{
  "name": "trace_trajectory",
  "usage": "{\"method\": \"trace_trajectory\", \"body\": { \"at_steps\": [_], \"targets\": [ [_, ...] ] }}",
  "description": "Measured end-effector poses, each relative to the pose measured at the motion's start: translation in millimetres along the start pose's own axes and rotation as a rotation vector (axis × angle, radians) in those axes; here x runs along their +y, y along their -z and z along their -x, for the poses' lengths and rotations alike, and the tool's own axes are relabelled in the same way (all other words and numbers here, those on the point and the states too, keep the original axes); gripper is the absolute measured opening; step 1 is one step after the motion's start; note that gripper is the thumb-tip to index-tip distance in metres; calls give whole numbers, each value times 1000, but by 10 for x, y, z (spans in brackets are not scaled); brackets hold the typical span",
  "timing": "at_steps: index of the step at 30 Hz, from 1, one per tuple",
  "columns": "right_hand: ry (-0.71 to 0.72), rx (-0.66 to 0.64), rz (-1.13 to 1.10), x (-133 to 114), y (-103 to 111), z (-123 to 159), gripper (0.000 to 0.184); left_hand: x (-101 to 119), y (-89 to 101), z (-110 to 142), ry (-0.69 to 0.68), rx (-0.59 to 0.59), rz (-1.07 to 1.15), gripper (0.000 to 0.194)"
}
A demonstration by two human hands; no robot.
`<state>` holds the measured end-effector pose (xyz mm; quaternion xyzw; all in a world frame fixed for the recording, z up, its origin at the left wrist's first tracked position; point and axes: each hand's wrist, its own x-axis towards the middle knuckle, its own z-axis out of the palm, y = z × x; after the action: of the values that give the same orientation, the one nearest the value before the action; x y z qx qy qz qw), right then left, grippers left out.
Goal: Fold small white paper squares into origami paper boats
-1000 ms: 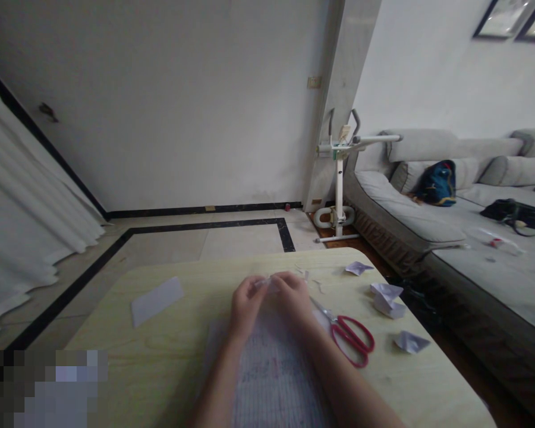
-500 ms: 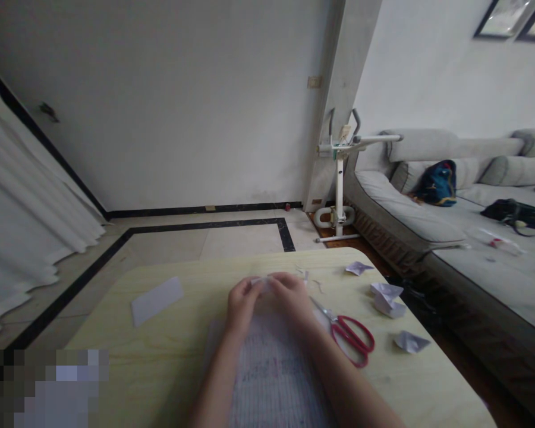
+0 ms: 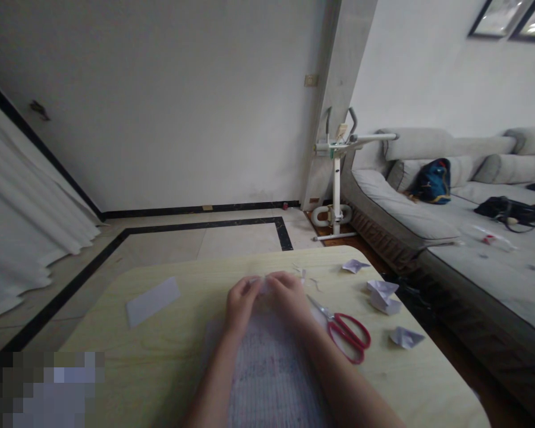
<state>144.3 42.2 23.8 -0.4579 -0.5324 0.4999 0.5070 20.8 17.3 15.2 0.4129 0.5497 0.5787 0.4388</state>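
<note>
My left hand (image 3: 241, 304) and my right hand (image 3: 289, 296) meet above the table, their fingers pinched on a small piece of white paper (image 3: 264, 286). Most of that paper is hidden by the fingers. Under my forearms lies a sheet of lined paper with writing (image 3: 271, 374). Scissors with red handles (image 3: 350, 336) rest just right of my right hand, blades toward it. Thin paper scraps (image 3: 310, 280) lie beyond that hand. Folded paper pieces stand along the right edge: one at the back (image 3: 355, 266), a larger one (image 3: 383, 296) and a nearer one (image 3: 406, 337).
A blank white paper strip (image 3: 153, 302) lies on the left of the wooden table (image 3: 107, 351). Past the table's right edge is a grey sofa (image 3: 485, 279) with a blue bag (image 3: 433, 181) and a black bag (image 3: 510, 212). White exercise equipment (image 3: 336, 178) stands behind the table.
The whole view has shifted slightly, so things sit a little further left. Both hands keep their pinch on the small paper, with only slight finger movement.
</note>
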Motion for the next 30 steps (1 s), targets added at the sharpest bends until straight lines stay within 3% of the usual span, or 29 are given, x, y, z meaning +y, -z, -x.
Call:
{"method": "trace_trajectory", "body": {
  "at_steps": [5,16,24,30],
  "targets": [
    [-22,22,-48,-11,-7,11,12,27,4,4,3,35,-59,33],
    [-11,53,-102,146,-5,-33,10,18,-9,38,13,-77,-92,35],
    [-38,7,-103,-31,-9,37,8,6,-7,20,-24,-53,-42,36],
    [-53,-30,-92,-11,-18,32,11,-6,3,6,-31,-29,-43,34]
  ]
}}
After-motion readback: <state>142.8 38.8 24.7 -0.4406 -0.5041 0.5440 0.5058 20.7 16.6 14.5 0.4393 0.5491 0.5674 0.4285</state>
